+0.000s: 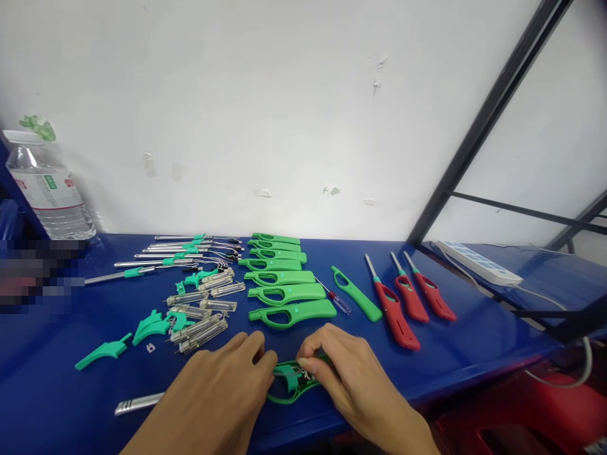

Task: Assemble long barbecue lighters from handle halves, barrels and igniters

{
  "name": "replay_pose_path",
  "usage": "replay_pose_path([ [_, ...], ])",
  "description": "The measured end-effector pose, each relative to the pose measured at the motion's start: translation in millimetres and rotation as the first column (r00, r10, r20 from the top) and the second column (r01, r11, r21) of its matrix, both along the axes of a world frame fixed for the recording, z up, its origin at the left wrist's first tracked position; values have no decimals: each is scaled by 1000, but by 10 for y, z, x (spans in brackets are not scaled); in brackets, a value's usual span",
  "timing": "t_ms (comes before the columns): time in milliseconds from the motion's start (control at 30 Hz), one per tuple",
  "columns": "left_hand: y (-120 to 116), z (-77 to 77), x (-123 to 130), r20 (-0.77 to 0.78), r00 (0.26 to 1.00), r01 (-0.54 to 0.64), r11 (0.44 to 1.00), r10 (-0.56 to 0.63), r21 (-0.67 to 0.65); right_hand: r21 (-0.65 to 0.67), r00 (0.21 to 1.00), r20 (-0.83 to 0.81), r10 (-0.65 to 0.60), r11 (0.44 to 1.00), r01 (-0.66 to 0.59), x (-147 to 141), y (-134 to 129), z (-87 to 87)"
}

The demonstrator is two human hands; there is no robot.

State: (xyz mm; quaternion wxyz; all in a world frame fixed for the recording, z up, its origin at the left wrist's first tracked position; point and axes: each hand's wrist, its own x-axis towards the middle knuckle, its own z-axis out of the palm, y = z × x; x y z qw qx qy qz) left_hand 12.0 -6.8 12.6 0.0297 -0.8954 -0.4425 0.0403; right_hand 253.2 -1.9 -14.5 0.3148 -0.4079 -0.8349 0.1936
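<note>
An open green lighter casing (283, 399) lies at the table's front between my hands, with a teal trigger (290, 374) and thin wires inside it. My left hand (222, 385) is closed around the casing's left end. A silver metal tube (138, 403) sticks out to the left from under that hand. My right hand (353, 379) is closed at the casing's right part, its thumb and forefinger pinched together over the wires; what exactly the fingertips grip is hidden. Just beyond my hands lies a row of several green casing halves (303, 311).
Left are clear fuel tanks (202, 333), teal triggers (107, 351) and metal tubes with wires (142, 264). Right are a screwdriver (340, 303), a green casing half (358, 296) and red lighters (393, 316). A water bottle (50, 196), power strip (478, 262) and dark metal frame (484, 120) stand farther out.
</note>
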Motion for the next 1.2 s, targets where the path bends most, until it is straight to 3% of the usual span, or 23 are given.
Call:
replay_pose_path([
  [367,22,113,78,-52,992,-122,984,116,-131,-81,1000,8,-1,997,2,5,-57,65],
  [600,41,92,99,-40,994,-102,984,97,-148,71,995,-99,-13,997,20,9,-51,39],
  [767,43,82,83,-22,995,-99,984,97,-150,197,971,-219,-94,971,138,-2,-7,11],
  [900,42,92,66,15,994,-106,981,110,-160,200,951,-261,-165,955,221,-9,23,-6],
  [1200,19,160,-118,70,977,-184,960,202,-210,71,989,-150,-17,997,28,-18,-21,28],
])
